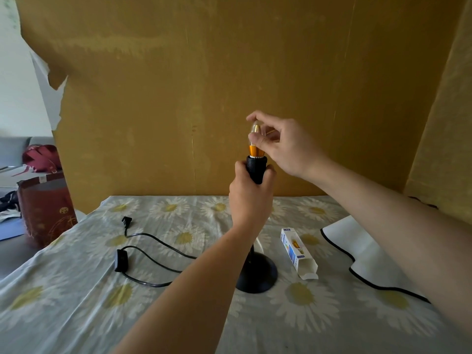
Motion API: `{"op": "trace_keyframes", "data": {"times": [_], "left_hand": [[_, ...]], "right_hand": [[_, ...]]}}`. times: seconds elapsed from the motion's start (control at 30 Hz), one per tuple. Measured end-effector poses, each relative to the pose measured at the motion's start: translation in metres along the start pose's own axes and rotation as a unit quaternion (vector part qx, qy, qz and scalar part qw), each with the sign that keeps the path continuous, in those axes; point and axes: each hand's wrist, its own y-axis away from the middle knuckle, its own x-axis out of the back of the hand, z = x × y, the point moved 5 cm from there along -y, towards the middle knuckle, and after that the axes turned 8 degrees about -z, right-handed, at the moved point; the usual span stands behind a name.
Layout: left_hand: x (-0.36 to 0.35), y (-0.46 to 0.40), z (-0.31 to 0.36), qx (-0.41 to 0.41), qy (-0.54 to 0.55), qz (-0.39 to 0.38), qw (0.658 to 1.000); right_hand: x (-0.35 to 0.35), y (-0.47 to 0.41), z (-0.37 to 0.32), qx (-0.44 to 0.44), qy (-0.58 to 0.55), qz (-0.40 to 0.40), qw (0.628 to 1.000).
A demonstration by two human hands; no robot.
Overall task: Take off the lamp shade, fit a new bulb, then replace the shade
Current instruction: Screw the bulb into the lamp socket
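The left hand is clenched around the black lamp socket, holding the lamp upright on the flowered tabletop. Directly above that grip, the right hand pinches the clear bulb at its glass — its gold collar sits at the socket's mouth. Below the left grip stands the lamp base; to its right lie the empty bulb box and the white shade, to its left the cord.
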Motion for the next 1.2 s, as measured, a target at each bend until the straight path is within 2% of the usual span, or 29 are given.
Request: {"op": "trace_keyframes", "data": {"times": [0.23,0.43,0.9,1.0,1.1,1.2], "left_hand": [[0.0,0.0,-0.002,0.0,0.001,-0.003,1.0],[0.0,0.0,-0.002,-0.001,0.006,-0.004,1.0],[0.001,0.0,-0.001,-0.004,0.003,-0.006,1.0],[0.001,0.0,-0.001,-0.007,0.006,-0.008,1.0],[0.001,0.001,-0.001,-0.008,0.002,-0.008,1.0],[0.002,0.0,-0.001,-0.007,0.001,-0.007,1.0]], "right_hand": [[-0.003,0.0,0.0,-0.006,0.029,0.024,0.999],[-0.01,0.0,0.003,-0.024,0.008,-0.054,0.998],[-0.001,0.004,-0.003,0.011,0.12,0.034,0.992],[-0.004,0.005,-0.004,0.009,0.091,0.017,0.996],[-0.006,0.004,-0.003,0.008,0.111,-0.013,0.994],[-0.006,0.003,-0.004,0.019,0.12,-0.007,0.993]]}}
